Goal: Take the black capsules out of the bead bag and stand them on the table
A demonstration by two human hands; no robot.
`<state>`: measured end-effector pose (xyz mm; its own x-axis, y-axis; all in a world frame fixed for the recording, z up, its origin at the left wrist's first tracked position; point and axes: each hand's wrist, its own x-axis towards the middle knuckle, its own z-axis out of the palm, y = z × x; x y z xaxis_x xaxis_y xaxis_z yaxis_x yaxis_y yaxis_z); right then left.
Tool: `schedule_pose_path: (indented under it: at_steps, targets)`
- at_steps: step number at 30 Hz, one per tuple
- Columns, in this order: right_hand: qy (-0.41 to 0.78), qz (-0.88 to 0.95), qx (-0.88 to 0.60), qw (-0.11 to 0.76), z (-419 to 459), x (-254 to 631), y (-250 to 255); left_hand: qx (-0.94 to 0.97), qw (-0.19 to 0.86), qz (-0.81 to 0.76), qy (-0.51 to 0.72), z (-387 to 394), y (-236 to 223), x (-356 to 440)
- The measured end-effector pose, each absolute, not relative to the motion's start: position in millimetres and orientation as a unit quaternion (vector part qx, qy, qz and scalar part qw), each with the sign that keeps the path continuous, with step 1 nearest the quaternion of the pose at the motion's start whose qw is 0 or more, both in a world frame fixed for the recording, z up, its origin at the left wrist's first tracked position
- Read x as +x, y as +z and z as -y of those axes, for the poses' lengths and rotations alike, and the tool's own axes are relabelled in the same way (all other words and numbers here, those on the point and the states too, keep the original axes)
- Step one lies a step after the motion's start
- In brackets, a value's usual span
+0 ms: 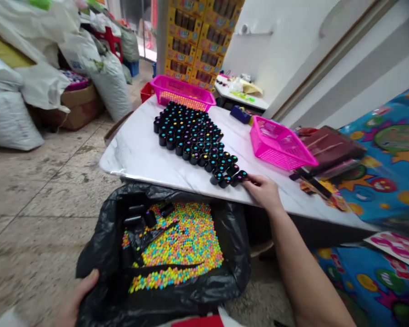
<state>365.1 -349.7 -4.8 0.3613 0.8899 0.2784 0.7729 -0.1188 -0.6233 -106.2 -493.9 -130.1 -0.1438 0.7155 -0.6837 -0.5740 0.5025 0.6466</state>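
My right hand [264,193] is at the table's front edge, its fingers closed on a small black cylinder [241,175] with a colored bead at its top. That cylinder stands at the near end of a dense group of similar black cylinders [187,131], topped with blue, purple, yellow and pink beads. Below the table is a container lined with a black plastic bag [230,254]. Many small colorful beads [180,236] fill its bottom, with several black cylinders [150,219] lying among them. My left hand [82,293] grips the container's left rim, thumb on top and other fingers hidden.
A pink basket [281,143] sits on the right of the white table [139,150], another pink basket [184,93] at its far end. Yellow boxes [194,41] are stacked behind. White sacks [7,104] stand on the left floor; blue printed packaging [388,150] is at right.
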Motion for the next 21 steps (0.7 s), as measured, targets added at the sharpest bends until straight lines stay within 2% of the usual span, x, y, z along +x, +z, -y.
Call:
schedule_pose_path:
  at_steps: [3,5,7,8,10,13,18,21]
  targets:
    - [0.037,0.528,-0.743,0.41,371,343,-5,-0.045,0.65,-0.574,0.496,497,-105,-89]
    - [-0.057,0.5,-0.734,0.457,394,315,-5,-0.063,0.672,-0.532,0.511,492,-88,-79]
    - [-0.05,0.563,-0.694,0.446,417,277,-6,-0.053,0.707,-0.488,0.509,485,-76,-73]
    - [-0.018,0.627,-0.653,0.425,426,256,-8,-0.042,0.721,-0.468,0.51,482,-72,-72]
    - [0.14,0.775,-0.524,0.325,439,214,-14,-0.012,0.738,-0.441,0.511,480,-68,-70]
    - [0.254,0.852,-0.395,0.231,442,157,-26,0.03,0.746,-0.428,0.51,482,-67,-70]
    - [0.237,0.851,-0.468,-0.008,442,91,-41,0.058,0.741,-0.428,0.513,485,-70,-73]
    - [0.227,0.886,-0.403,-0.04,441,79,-44,0.06,0.725,-0.444,0.524,486,-72,-77]
